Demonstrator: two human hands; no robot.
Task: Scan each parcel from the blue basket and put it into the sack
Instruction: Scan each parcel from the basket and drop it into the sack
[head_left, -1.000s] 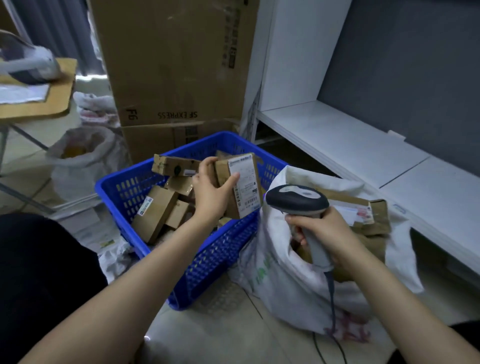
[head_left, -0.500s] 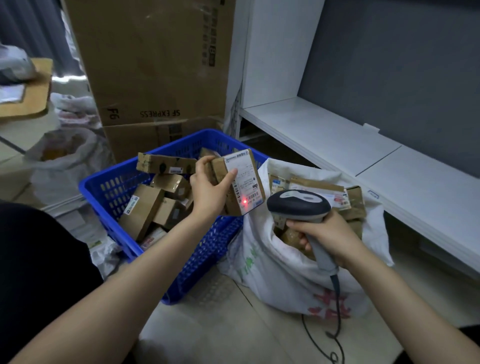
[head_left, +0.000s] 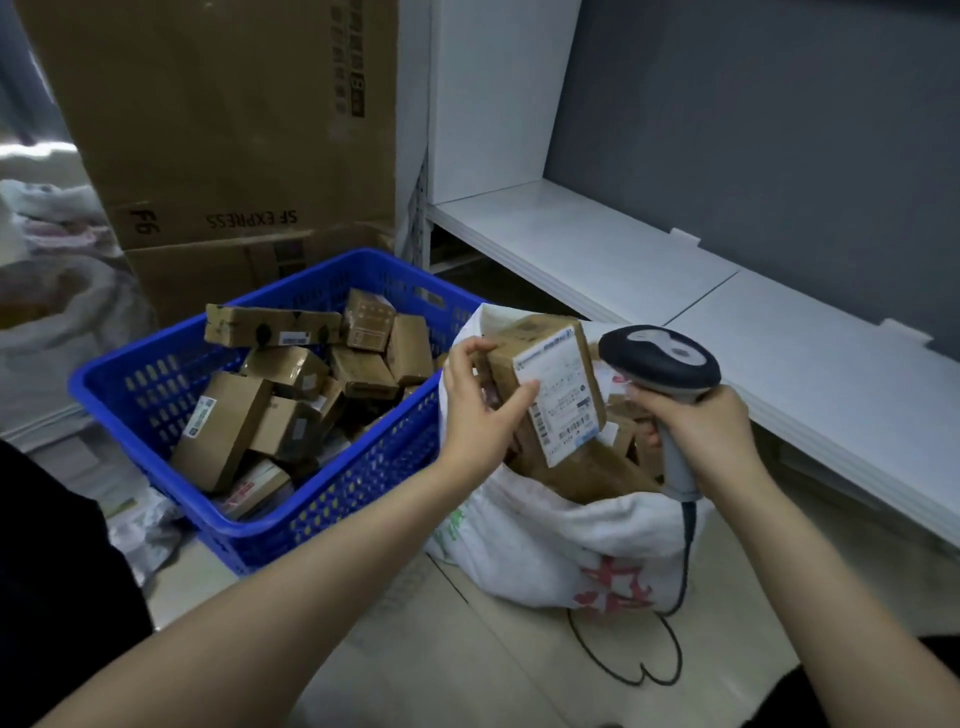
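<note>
The parcel (head_left: 550, 384) is gripped by the left hand (head_left: 480, 402), thumb laid across the labelled face and fingers curled over the upper edge; it is held above the open mouth of the sack (head_left: 545, 540), just right of the blue basket (head_left: 332, 499); its long axis is tilted, the lower end pointed down towards the parcels lying inside; the coming move is judged to be a short drop, needing only a release by the left hand; the scanner (head_left: 660, 364) is clasped round its handle by the right hand (head_left: 701, 431), just beside the parcel on its right.
</note>
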